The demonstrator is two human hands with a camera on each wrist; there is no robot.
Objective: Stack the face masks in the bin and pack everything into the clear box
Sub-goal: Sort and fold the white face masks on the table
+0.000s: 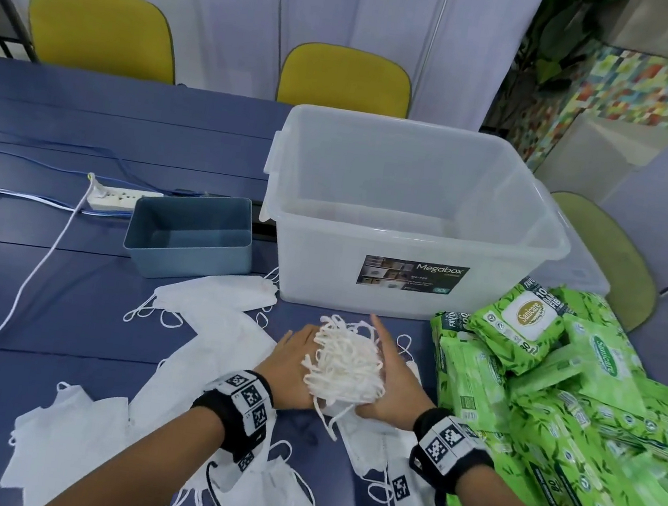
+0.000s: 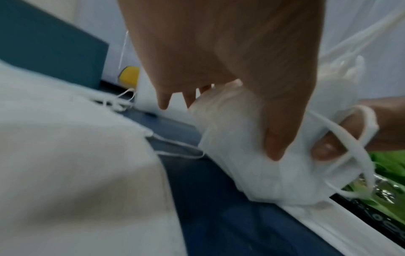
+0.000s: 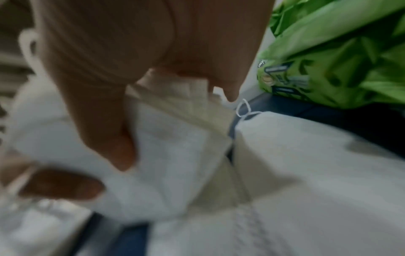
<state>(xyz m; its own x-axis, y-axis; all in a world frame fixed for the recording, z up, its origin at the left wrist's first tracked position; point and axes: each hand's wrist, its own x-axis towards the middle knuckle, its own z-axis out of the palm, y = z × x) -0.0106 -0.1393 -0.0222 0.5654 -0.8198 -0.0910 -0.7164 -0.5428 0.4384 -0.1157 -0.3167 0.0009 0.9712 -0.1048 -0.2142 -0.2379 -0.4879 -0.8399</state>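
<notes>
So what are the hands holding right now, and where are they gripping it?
A stack of face masks, squeezed between the left hand and right hand by its two flat sides, ear loops bunched on top.

1. Two yellow chairs are standing along the far side of my blue table; the second one is sitting farther right, behind it.
2. A third, olive-yellow chair is waiting off the table's right edge.
3. A white power strip is lying at the left, with a white cable running from it toward the near left edge.
4. Thin blue cables are trailing across the table's far left.
5. A patterned, many-coloured panel is showing at the far right, with leafy greenery rising just beside it.
</notes>
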